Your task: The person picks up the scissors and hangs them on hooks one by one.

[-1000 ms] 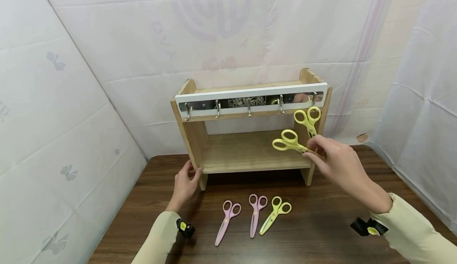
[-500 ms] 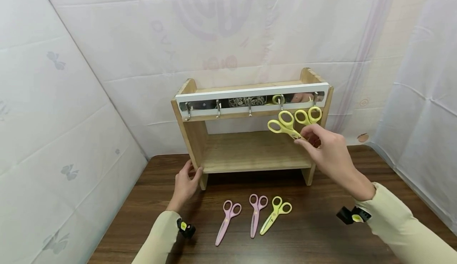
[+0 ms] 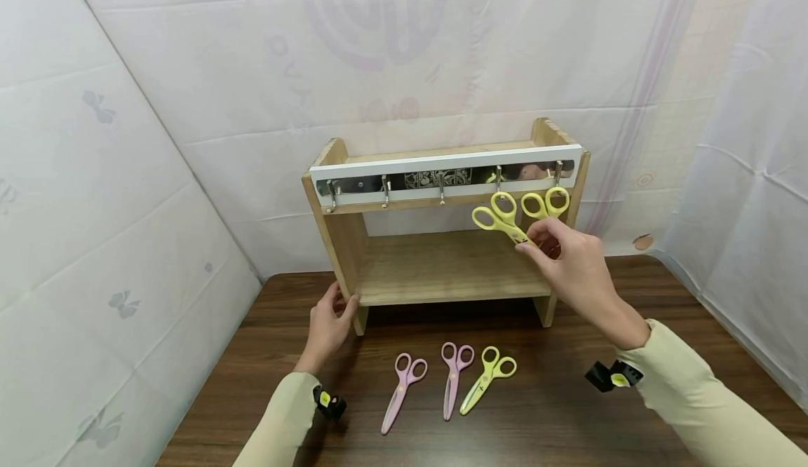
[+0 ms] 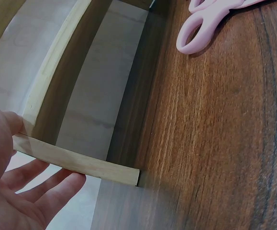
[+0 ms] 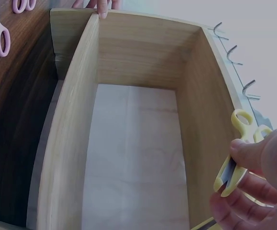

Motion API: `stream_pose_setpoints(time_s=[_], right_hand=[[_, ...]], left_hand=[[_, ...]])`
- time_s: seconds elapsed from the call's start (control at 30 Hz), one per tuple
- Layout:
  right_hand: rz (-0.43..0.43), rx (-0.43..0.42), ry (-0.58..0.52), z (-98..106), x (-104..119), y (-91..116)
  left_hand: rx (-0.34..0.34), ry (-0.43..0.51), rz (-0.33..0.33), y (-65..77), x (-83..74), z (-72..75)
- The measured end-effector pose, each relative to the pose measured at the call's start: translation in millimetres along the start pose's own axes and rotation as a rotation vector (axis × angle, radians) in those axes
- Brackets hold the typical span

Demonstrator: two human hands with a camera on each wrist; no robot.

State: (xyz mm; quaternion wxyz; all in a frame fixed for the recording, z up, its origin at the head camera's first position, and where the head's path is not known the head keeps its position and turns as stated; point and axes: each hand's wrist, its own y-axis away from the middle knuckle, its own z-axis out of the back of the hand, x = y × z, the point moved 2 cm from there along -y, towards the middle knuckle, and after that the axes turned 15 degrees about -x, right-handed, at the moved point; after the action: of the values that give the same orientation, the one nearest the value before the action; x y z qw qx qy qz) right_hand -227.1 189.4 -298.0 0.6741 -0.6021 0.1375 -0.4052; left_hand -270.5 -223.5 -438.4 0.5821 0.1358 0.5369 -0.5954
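Note:
My right hand (image 3: 577,271) pinches a pair of yellow scissors (image 3: 503,219) by the blades, handles up. One finger loop overlaps the fourth metal hook (image 3: 499,178) in the head view. In the right wrist view, the thumb and fingers squeeze the blade end of these scissors (image 5: 231,170). Behind that hand, a second yellow pair (image 3: 546,205) hangs from the rightmost hook (image 3: 558,172), its blades hidden by the fingers. At the lower left, my left hand (image 3: 327,328) grips the side panel of the wooden shelf (image 4: 76,158), thumb in front and fingers outside.
Two pink scissors (image 3: 400,391) (image 3: 452,383) and another yellow pair (image 3: 483,381) lie on the dark wood table (image 3: 543,425) before the shelf. A white rack (image 3: 372,167) with several hooks runs along the shelf's upper front. White cloth walls (image 3: 221,102) enclose the table.
My right hand has moved left and up with the yellow scissors, bringing their loops from below the rack to the fourth hook. The left hand has stayed put.

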Motion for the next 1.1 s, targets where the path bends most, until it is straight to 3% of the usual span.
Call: stream_pose_setpoints(time_s=[0.2, 0.43, 1.1], right_hand=[[-0.030, 0.001, -0.006, -2, -1, 2], [-0.039, 0.000, -0.032, -7, -2, 3], [-0.061, 0.058, -0.046, -26, 1, 11]], left_hand=[[-0.011, -0.009, -0.026, -0.4, -0.2, -0.3], [0.000, -0.012, 0.000, 0.0, -0.8, -0.2], [0.000, -0.018, -0.002, 0.1, -1.8, -0.1]])
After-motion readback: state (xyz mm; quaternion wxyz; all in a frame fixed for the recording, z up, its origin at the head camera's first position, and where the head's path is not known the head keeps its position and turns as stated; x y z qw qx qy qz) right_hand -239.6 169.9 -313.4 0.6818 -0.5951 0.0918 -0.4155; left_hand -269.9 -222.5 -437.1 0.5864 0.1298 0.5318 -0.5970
